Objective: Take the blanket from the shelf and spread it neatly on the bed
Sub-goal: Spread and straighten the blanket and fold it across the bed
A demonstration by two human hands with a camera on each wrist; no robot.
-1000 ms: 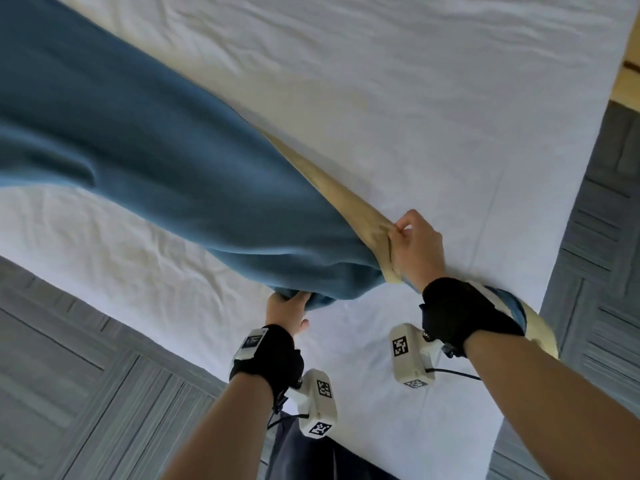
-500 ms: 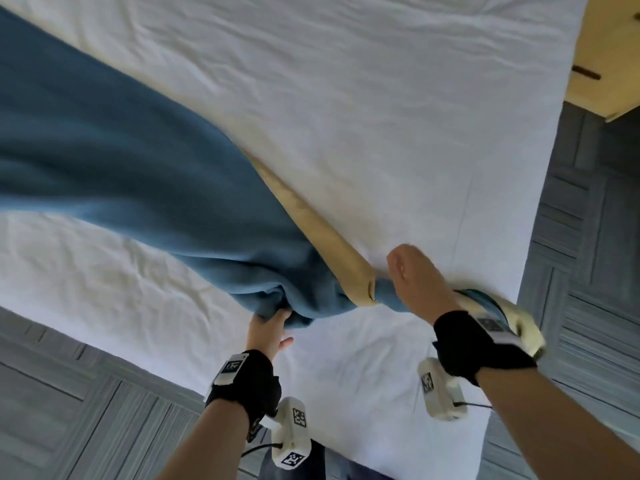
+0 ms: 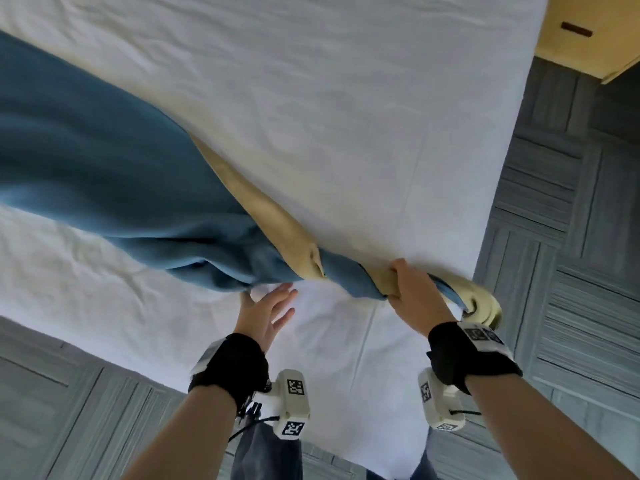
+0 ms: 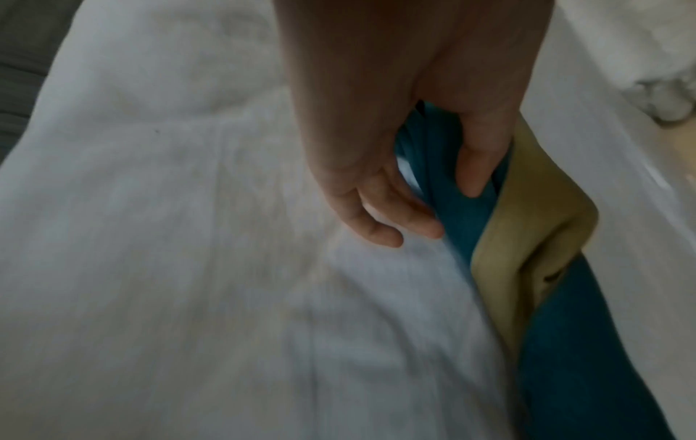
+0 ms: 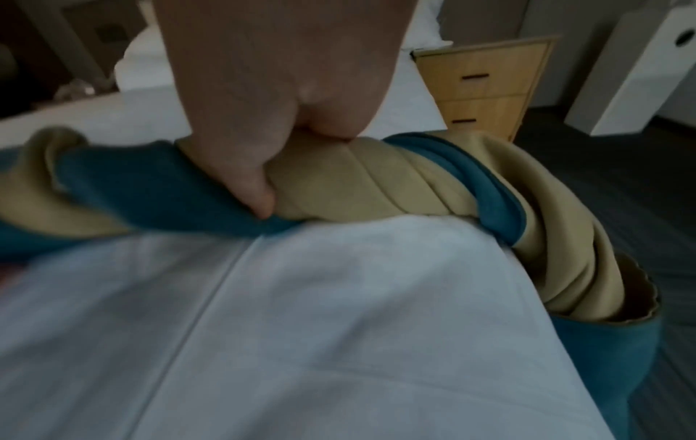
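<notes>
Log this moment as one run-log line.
stage: spreading | blanket: twisted, bunched across bed | right hand: grips twisted end | left hand: open, fingers at blue fold

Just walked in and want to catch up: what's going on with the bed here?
A person is laying a blue and tan blanket across a white-sheeted bed. The right hand grips a twisted, bunched end of it near the bed's corner, with some fabric hanging over the edge. The left hand is open, fingers loose beside the blue fold. The blanket lies in a rumpled diagonal band, not yet spread flat.
</notes>
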